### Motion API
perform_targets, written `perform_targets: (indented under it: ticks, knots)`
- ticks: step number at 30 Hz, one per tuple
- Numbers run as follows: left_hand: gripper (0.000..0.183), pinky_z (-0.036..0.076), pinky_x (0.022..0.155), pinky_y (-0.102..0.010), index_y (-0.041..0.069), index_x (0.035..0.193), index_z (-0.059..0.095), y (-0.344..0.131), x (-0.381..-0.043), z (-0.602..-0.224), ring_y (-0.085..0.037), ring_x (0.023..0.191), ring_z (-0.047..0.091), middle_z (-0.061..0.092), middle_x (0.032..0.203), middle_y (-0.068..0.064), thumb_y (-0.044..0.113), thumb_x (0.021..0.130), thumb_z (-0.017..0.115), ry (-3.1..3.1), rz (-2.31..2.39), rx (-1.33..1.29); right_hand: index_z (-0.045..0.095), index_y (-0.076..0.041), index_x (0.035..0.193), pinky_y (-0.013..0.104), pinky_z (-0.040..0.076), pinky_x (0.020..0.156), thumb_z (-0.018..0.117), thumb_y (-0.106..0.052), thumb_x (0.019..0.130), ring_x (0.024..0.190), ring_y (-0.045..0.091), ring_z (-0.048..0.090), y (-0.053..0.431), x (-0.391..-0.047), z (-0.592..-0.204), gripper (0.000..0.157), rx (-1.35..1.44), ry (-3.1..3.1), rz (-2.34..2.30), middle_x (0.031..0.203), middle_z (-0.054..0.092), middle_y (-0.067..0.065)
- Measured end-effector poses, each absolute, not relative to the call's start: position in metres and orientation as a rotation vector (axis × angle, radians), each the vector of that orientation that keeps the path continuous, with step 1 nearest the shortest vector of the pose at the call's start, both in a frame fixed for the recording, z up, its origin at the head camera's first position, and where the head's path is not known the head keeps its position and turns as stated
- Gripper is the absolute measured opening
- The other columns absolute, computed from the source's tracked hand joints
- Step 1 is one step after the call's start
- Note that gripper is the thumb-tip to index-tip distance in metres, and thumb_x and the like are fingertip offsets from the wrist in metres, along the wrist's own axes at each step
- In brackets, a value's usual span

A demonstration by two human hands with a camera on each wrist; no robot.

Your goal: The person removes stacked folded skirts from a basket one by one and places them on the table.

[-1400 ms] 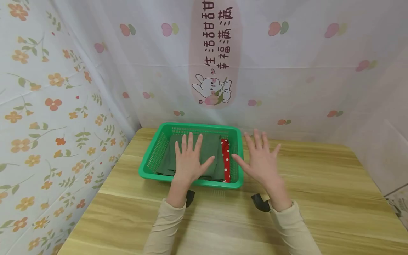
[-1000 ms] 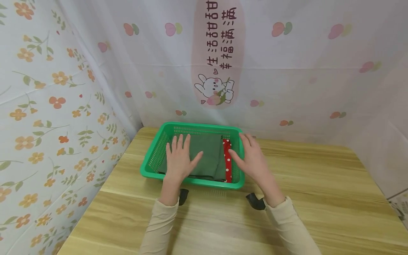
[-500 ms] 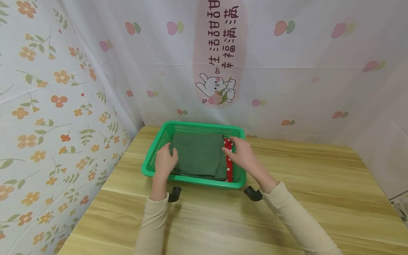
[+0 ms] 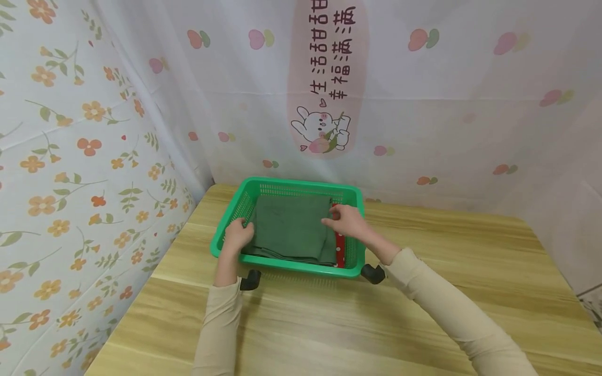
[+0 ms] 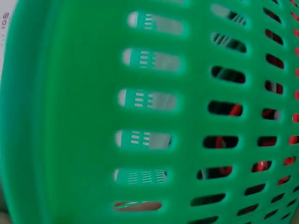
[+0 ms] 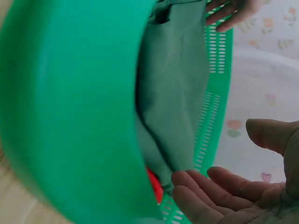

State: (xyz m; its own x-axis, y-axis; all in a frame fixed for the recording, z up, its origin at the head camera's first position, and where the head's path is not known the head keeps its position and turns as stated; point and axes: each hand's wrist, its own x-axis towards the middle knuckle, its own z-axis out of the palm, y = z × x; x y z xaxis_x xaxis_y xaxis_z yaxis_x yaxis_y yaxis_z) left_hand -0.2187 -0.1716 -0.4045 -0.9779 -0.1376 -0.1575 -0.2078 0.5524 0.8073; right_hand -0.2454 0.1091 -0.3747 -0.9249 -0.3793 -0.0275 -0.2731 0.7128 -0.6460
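A folded dark green cloth [image 4: 291, 224] lies in the green plastic basket [image 4: 291, 265]. Along its right side shows a strip of red cloth [image 4: 340, 253] with white dots. My left hand [image 4: 238, 236] reaches over the left rim to the green cloth's left edge; the right wrist view shows its fingers [image 6: 233, 14] extended. At the opposite edge is my right hand [image 4: 349, 222], with thumb and fingers spread apart in the right wrist view and fingertips right by the green cloth. The left wrist view faces the basket's slotted wall [image 5: 88, 116], hiding most of that hand.
The basket stands at the back of a wooden table [image 4: 423, 292], close to a white printed curtain [image 4: 423, 104]. A floral curtain [image 4: 80, 183] hangs along the left side. Black wrist-worn pieces [image 4: 373, 273] sit under both wrists near the basket's front.
Both hands came down from spread above the basket into it. The left moved left to the cloth's left edge, the right moved inward to its right edge.
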Motion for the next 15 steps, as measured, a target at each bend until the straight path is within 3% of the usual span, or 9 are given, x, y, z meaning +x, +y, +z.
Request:
perform_targets:
  ticks: [4, 8, 11, 12, 13, 14, 15]
  knots:
    - [0.051, 0.031, 0.103, -0.055, -0.014, 0.139, 0.028, -0.176, -0.221, -0.404, -0.046, 0.131, 0.027, 0.026, 0.143, -0.033, 0.016, 0.098, 0.036, 2.612, 1.469, -0.34, 0.047, 0.013, 0.127, 0.046, 0.046, 0.091, 0.055, -0.024, 0.094, 0.106, 0.037, 0.057, 0.105, -0.254, -0.376, 0.051, -0.422, 2.704, -0.933, 0.123, 0.053, 0.028]
    - [0.051, 0.028, 0.105, -0.054, -0.012, 0.14, 0.028, -0.179, -0.225, -0.408, -0.045, 0.133, 0.024, 0.025, 0.145, -0.032, 0.017, 0.098, 0.037, 2.566, 1.496, -0.373, 0.042, 0.012, 0.132, 0.046, 0.041, 0.097, 0.054, -0.027, 0.095, 0.123, 0.038, 0.044, 0.103, -0.26, -0.379, 0.056, -0.329, 2.634, -0.861, 0.135, 0.044, 0.027]
    - [0.051, 0.028, 0.105, -0.054, -0.012, 0.14, 0.028, -0.18, -0.227, -0.41, -0.044, 0.133, 0.023, 0.025, 0.145, -0.031, 0.017, 0.099, 0.037, 2.533, 1.517, -0.391, 0.039, 0.013, 0.134, 0.046, 0.04, 0.099, 0.054, -0.029, 0.095, 0.127, 0.038, 0.04, 0.103, -0.262, -0.379, 0.059, -0.275, 2.557, -0.853, 0.14, 0.039, 0.027]
    - [0.051, 0.028, 0.105, -0.055, -0.012, 0.14, 0.029, -0.18, -0.227, -0.41, -0.045, 0.133, 0.024, 0.025, 0.145, -0.031, 0.017, 0.098, 0.037, 2.524, 1.523, -0.39, 0.039, 0.013, 0.134, 0.044, 0.041, 0.097, 0.054, -0.029, 0.095, 0.118, 0.036, 0.049, 0.104, -0.263, -0.38, 0.059, -0.255, 2.529, -0.866, 0.139, 0.04, 0.026]
    - [0.052, 0.028, 0.105, -0.055, -0.013, 0.139, 0.028, -0.18, -0.227, -0.411, -0.045, 0.133, 0.024, 0.025, 0.145, -0.032, 0.017, 0.098, 0.038, 2.513, 1.528, -0.387, 0.043, 0.012, 0.13, 0.041, 0.044, 0.093, 0.054, -0.029, 0.094, 0.103, 0.032, 0.056, 0.104, -0.265, -0.38, 0.055, -0.226, 2.492, -0.895, 0.128, 0.049, 0.026]
    - [0.052, 0.028, 0.105, -0.055, -0.013, 0.139, 0.028, -0.18, -0.228, -0.411, -0.045, 0.133, 0.023, 0.025, 0.145, -0.032, 0.017, 0.099, 0.038, 2.503, 1.534, -0.383, 0.048, 0.01, 0.121, 0.038, 0.045, 0.087, 0.055, -0.029, 0.094, 0.087, 0.027, 0.057, 0.105, -0.266, -0.381, 0.048, -0.195, 2.459, -0.925, 0.113, 0.055, 0.023]
    - [0.052, 0.028, 0.106, -0.055, -0.014, 0.139, 0.028, -0.179, -0.228, -0.41, -0.045, 0.133, 0.024, 0.025, 0.145, -0.032, 0.017, 0.098, 0.038, 2.497, 1.539, -0.378, 0.047, 0.01, 0.122, 0.036, 0.045, 0.082, 0.055, -0.028, 0.094, 0.078, 0.023, 0.053, 0.105, -0.268, -0.381, 0.048, -0.173, 2.436, -0.952, 0.111, 0.055, 0.021]
